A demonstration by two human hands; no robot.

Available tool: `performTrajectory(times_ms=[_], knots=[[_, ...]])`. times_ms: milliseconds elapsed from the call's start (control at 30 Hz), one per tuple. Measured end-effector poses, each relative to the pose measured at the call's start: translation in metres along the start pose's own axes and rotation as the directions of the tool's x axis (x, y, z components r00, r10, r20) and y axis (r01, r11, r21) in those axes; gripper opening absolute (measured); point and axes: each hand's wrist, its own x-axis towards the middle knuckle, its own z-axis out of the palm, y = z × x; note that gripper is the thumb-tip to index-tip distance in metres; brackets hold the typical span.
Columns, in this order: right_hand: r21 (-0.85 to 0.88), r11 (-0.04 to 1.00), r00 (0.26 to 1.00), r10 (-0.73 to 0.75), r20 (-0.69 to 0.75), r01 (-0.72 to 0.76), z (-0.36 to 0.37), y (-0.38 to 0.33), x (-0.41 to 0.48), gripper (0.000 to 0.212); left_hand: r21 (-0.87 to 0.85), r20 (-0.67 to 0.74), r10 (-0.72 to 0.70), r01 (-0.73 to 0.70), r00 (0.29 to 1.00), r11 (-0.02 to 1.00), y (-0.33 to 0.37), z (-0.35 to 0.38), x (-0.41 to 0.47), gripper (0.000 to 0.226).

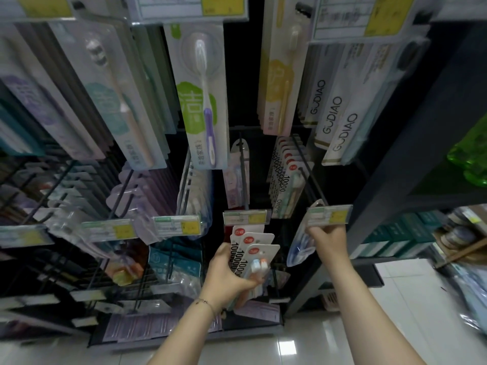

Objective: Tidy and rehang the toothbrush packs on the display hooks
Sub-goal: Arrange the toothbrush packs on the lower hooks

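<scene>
Left hand, lower centre of frame, grips a fan of white toothbrush packs. Right hand, right of centre, curls under a price tag; what it holds is unclear. Matching packs hang on the rack just above and behind.

The right grip has its fingertips behind a price tag, so its hold on the blue pack cannot be told. The left grip covers the lower halves of the fanned packs. Print on the tags is too blurred to read. The hanging packs at the left smear together. The green bottles are cut by the right edge.
</scene>
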Motion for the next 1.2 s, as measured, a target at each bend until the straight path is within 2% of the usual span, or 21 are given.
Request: performTrajectory(times_ms=[167, 300, 433, 533, 633, 833, 1100, 1200], knots=[[-0.001, 0.997, 0.997, -0.073, 0.011, 0.073, -0.005, 0.005, -0.014, 0.013, -0.01, -0.007, -0.005, 0.005, 1.0, 1.0, -0.001, -0.004, -0.003, 0.07], [-0.13, 0.991, 0.998, -0.017, 0.063, 0.026, -0.001, 0.015, -0.02, 0.03, -0.01, -0.018, -0.012, 0.012, 1.0, 1.0, -0.002, -0.008, -0.003, 0.069], [-0.257, 0.966, 0.986, 0.073, 0.148, -0.033, 0.021, 0.013, -0.021, 0.036, -0.014, -0.044, -0.02, 0.019, 0.999, 1.0, -0.005, -0.012, -0.003, 0.072], [-0.224, 0.972, 0.959, -0.001, 0.284, 0.067, 0.04, 0.002, -0.025, 0.048, -0.028, -0.068, -0.028, 0.026, 0.997, 0.999, -0.006, -0.017, -0.005, 0.075], [-0.211, 0.966, 0.936, -0.067, 0.345, 0.147, 0.057, -0.004, -0.029, 0.046, -0.019, -0.097, -0.033, 0.032, 0.995, 0.999, -0.011, -0.025, -0.008, 0.072], [-0.129, 0.971, 0.933, -0.148, 0.329, 0.199, 0.08, -0.006, -0.028, 0.058, -0.036, -0.151, -0.062, 0.057, 0.987, 0.998, -0.019, -0.037, -0.016, 0.075], [-0.149, 0.963, 0.937, -0.174, 0.301, 0.227, 0.089, -0.001, -0.033, 0.064, -0.033, -0.177, -0.076, 0.072, 0.981, 0.997, -0.024, -0.04, -0.017, 0.077], [-0.127, 0.974, 0.953, -0.148, 0.265, 0.186, 0.091, 0.001, -0.031, 0.067, -0.033, -0.179, -0.07, 0.065, 0.981, 0.997, -0.024, -0.039, -0.015, 0.076]])
